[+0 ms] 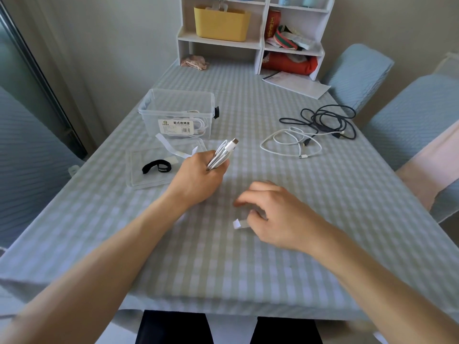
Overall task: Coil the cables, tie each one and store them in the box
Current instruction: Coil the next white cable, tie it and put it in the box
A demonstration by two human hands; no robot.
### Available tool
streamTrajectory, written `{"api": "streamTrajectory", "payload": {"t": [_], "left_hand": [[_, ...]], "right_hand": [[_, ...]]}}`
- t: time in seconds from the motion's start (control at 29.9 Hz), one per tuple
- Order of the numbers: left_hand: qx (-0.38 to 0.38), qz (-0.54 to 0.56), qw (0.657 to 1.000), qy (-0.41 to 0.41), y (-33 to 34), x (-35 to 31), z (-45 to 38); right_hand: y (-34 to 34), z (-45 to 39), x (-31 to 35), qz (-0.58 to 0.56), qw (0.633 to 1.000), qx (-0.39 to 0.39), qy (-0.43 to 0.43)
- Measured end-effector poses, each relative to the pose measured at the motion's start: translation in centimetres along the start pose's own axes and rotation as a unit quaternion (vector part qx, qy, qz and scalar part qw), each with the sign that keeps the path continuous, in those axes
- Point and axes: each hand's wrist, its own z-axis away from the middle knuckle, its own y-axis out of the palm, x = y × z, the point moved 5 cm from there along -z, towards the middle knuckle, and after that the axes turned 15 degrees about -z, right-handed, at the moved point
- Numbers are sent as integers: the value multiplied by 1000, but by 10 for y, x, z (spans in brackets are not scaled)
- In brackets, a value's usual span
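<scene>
My left hand [201, 175] grips a coiled white cable [222, 155], its plug pointing up and away. Nearer to me, my right hand [275, 212] hovers low over the table with curled fingers and pinches a small white tie strip [239, 224]. The clear plastic box [173, 105] stands beyond my left hand, with a white cable coiled inside it. Its clear lid [149, 170] lies flat in front of it, carrying a black strap tie [156, 166] and white tie strips [171, 147]. A loose white cable [290, 142] and a loose dark cable [323, 120] lie at the right.
The table has a checked cloth [223, 256]. A white shelf unit [250, 33] with a yellow basket [221, 23] stands at the far edge, papers [295, 83] beside it. Blue-covered chairs [407, 120] flank the right side.
</scene>
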Motion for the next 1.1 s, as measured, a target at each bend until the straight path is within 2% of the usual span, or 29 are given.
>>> {"api": "streamTrajectory", "payload": {"t": [0.17,0.43,0.5,0.53,0.57,0.67,0.73,0.83,0.94,1.1], "left_hand": [[-1,-7,1000,-6,-1,1,-1],[4,-6,1000,-11,0,2,-1],[-2,-8,1000,-13,-1,2,-1],[-4,-9,1000,-14,-2,1,-1],[-4,-6,1000,-17,-2,1,0],[0,-21,1000,-13,2,3,3],[-5,-57,998,0,3,5,3],[-13,-95,995,16,6,5,1],[-19,-107,994,29,9,3,3],[-27,-123,991,44,8,1,1]], "right_hand": [[4,2,13,36,993,110,-18],[6,-6,7,30,990,135,16],[-6,-12,-1,-16,996,69,45],[-15,-16,-9,-58,996,8,70],[-23,-19,-18,-117,986,-56,101],[-27,-22,-49,-288,916,-192,203],[-22,-25,-62,-274,907,-223,229],[-20,-28,-62,-167,938,-244,182],[-16,-27,-53,-53,965,-244,74],[-11,-25,-51,55,974,-211,-58]]}}
